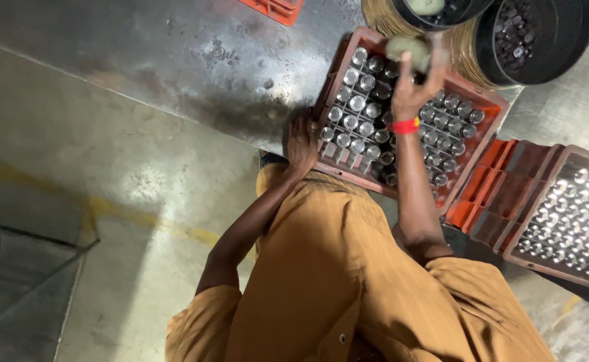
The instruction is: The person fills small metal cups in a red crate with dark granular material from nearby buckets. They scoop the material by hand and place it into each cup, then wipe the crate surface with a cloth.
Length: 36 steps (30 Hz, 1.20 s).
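A red-brown plastic crate [490, 102] full of several bottles with shiny tops [356, 102] rests at the edge of a worn metal table [194, 60]. My left hand [301, 144] grips the crate's near left corner. My right hand [416, 87], with a red band on the wrist, is raised over the middle of the crate. It holds a pale green, soft-looking lump [407, 47]; I cannot tell what the lump is. My orange shirt fills the bottom of the view.
Two black tubs [563, 40] with small dark caps stand behind the crate, beside a straw-coloured round basket [378, 20]. To the right are an empty orange crate [502, 191] and another crate of bottles [573, 214]. An orange crate corner [276, 8] shows at the top; concrete floor lies left.
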Tool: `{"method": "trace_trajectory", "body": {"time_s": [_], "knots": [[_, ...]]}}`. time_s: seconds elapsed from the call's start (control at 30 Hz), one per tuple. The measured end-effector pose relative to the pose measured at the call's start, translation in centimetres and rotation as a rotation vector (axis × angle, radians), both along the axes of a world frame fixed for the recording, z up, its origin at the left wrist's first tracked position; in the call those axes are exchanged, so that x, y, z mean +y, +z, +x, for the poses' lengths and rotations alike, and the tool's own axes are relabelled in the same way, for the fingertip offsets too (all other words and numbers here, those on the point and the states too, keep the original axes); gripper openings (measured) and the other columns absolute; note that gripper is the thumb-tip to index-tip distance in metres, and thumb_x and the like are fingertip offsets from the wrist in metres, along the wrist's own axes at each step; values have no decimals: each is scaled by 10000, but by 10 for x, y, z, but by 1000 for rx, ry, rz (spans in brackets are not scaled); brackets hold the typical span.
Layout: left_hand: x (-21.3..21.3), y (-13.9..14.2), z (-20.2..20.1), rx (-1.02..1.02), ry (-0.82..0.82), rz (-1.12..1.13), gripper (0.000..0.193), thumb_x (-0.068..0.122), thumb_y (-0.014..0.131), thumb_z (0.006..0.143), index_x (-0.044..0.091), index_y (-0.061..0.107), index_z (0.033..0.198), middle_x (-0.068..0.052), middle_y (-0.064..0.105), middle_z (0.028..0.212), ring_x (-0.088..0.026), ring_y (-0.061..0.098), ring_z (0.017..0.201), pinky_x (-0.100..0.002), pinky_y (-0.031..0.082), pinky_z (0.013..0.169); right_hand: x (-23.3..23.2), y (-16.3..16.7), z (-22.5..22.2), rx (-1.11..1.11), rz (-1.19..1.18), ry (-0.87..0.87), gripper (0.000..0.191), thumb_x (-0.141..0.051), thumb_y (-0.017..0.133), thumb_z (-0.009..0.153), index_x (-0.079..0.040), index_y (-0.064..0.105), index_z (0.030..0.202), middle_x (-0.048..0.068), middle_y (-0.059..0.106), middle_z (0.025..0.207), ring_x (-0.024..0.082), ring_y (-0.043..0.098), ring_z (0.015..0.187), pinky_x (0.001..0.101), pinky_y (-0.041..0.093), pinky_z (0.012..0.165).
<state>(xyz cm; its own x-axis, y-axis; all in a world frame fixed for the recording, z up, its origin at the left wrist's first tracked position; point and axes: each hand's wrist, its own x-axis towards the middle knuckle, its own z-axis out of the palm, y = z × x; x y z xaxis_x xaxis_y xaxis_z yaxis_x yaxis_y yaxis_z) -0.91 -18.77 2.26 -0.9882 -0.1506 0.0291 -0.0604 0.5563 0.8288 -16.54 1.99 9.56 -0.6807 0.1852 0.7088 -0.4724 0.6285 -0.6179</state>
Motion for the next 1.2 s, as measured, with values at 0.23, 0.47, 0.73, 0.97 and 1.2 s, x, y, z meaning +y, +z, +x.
{"method": "trace_trajectory", "body": {"time_s": [0.23, 0.47, 0.73, 0.97, 1.2], "knots": [[-4, -6, -2, 278, -118, -394, 476, 296, 420, 1093, -61, 510, 1395, -354, 511, 1420, -543, 496, 1268, -606, 339, 1152, 11, -4, 2, -128, 81, 48, 486, -276, 744, 1043, -55, 599, 1452, 140, 732, 1186, 266, 709, 1114, 450, 608, 981], [-2, -4, -2, 144, -54, -37, 387, 198, 420, 1111, -58, 532, 1379, -325, 554, 1403, -534, 524, 1248, -606, 400, 1128, -1, 0, -3, -231, 129, 74, 495, -309, 768, 1012, -38, 631, 1403, 180, 715, 1193, 289, 691, 1071, 424, 602, 909], [-2, 9, -3, 69, 40, 127, 578, 415, 311, 1111, -57, 562, 1330, -309, 575, 1327, -486, 512, 1261, -560, 384, 1142, -33, 8, -23, -297, 144, 243, 445, -273, 739, 1041, -36, 651, 1407, 179, 724, 1218, 306, 696, 1111, 476, 589, 1004], [1, -3, 2, 51, 43, 94, 558, 411, 344, 1110, -24, 562, 1383, -261, 586, 1357, -449, 507, 1290, -542, 374, 1131, -18, -3, 21, -289, 220, 227, 413, -216, 776, 1025, -31, 661, 1376, 199, 705, 1240, 313, 685, 1115, 449, 572, 976], [0, -13, 8, 52, 48, 119, 537, 401, 382, 1106, 1, 539, 1427, -248, 574, 1392, -447, 496, 1288, -519, 380, 1117, -1, 2, 73, -375, 271, 255, 380, -144, 780, 989, -63, 687, 1349, 208, 689, 1216, 346, 678, 1101, 431, 562, 941]]}}
